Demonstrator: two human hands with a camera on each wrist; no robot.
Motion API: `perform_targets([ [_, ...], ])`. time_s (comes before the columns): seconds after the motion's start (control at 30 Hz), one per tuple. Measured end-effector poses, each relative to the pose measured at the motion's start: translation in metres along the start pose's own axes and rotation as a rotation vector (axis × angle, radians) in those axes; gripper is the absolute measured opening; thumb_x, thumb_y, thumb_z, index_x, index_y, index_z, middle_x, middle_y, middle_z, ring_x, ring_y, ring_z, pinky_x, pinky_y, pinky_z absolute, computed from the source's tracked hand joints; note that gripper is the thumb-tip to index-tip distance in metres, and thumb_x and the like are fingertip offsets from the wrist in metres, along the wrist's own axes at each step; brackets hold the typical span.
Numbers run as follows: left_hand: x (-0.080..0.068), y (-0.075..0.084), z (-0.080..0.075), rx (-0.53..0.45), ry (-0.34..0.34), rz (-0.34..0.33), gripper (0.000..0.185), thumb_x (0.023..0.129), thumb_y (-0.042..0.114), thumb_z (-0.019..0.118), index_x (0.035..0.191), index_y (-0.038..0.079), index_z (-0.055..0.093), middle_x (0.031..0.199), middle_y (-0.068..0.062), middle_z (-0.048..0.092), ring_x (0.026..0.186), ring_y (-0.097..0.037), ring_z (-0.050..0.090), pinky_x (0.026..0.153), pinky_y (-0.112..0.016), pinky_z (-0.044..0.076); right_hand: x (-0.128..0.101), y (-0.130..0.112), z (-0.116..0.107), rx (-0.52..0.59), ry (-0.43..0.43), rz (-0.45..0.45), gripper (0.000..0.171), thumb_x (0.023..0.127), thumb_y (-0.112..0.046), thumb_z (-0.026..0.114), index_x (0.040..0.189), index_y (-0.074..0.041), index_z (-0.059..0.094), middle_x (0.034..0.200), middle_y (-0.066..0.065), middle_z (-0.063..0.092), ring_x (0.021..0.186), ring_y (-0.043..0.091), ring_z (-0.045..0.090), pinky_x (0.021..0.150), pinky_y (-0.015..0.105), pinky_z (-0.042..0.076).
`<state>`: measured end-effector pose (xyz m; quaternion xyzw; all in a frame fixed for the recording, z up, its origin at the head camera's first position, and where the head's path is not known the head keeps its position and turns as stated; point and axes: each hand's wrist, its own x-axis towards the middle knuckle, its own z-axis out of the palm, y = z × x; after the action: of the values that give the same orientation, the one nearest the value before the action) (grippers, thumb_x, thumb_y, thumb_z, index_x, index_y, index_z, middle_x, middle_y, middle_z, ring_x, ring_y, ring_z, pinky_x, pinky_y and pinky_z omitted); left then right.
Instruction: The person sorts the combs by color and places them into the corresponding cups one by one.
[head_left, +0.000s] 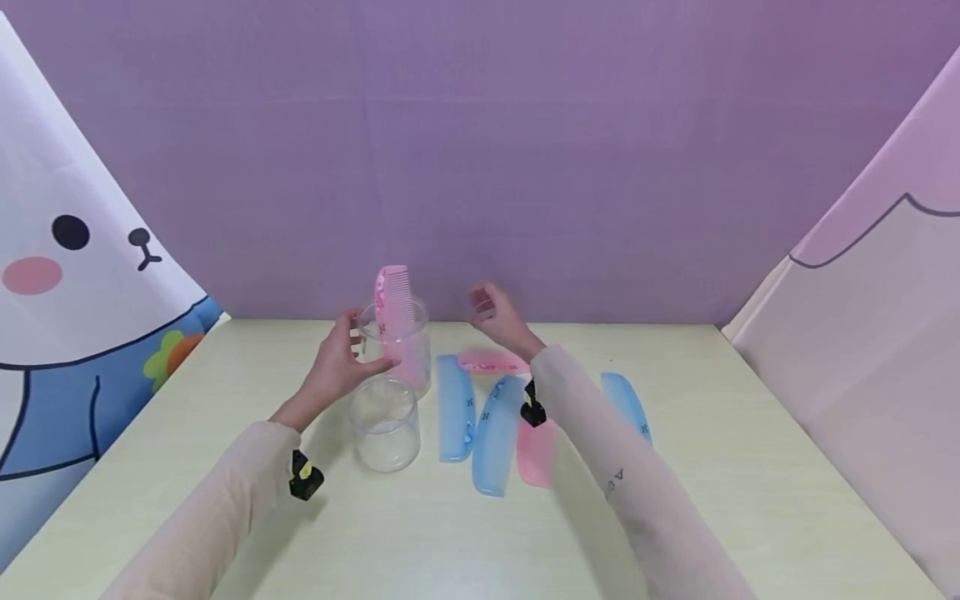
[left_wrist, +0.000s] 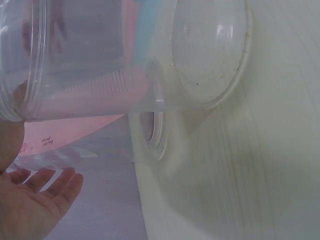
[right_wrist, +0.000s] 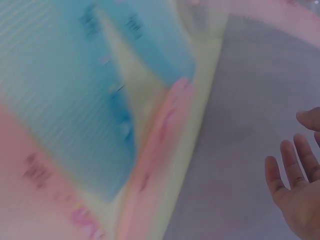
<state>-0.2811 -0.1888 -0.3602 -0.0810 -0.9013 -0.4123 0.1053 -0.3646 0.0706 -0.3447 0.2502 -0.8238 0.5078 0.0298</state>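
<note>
A pink comb (head_left: 395, 312) stands upright in a clear cup (head_left: 397, 346) at the far middle of my worktop (head_left: 750, 467), and my left hand (head_left: 337, 367) grips that cup's side. My right hand (head_left: 497, 317) hovers just beside it, fingers spread and holding nothing. Nearer me stand a second clear cup (head_left: 386, 423) and blue combs (head_left: 456, 408) and pink combs (head_left: 537, 450), lying flat.
</note>
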Motion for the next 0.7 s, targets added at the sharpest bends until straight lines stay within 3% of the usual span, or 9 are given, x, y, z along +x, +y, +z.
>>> perform_targets([
  [0.33, -0.001, 0.0, 0.0, -0.002, 0.005, 0.005, 0.095, 0.071, 0.028, 0.078, 0.14, 0.004, 0.018, 0.134, -0.023, 0.038, 0.114, -0.041, 0.047, 0.091, -0.051, 0.047, -0.019, 0.029, -0.009, -0.18, -0.087, 0.067, 0.037, 0.082, 0.0, 0.063, 0.116, -0.003, 0.047, 0.115, 0.017, 0.052, 0.111, 0.036, 0.05, 0.096, 0.045, 0.045],
  [0.7, -0.001, 0.0, -0.001, 0.003, -0.001, 0.012, 0.095, 0.071, 0.027, 0.078, 0.14, 0.003, 0.017, 0.135, -0.023, 0.037, 0.115, -0.041, 0.046, 0.091, -0.052, 0.046, -0.034, 0.049, -0.01, -0.324, -0.211, 0.239, 0.049, 0.084, -0.01, 0.064, 0.129, -0.005, 0.044, 0.13, 0.015, 0.048, 0.116, 0.029, 0.048, 0.097, 0.041, 0.045],
])
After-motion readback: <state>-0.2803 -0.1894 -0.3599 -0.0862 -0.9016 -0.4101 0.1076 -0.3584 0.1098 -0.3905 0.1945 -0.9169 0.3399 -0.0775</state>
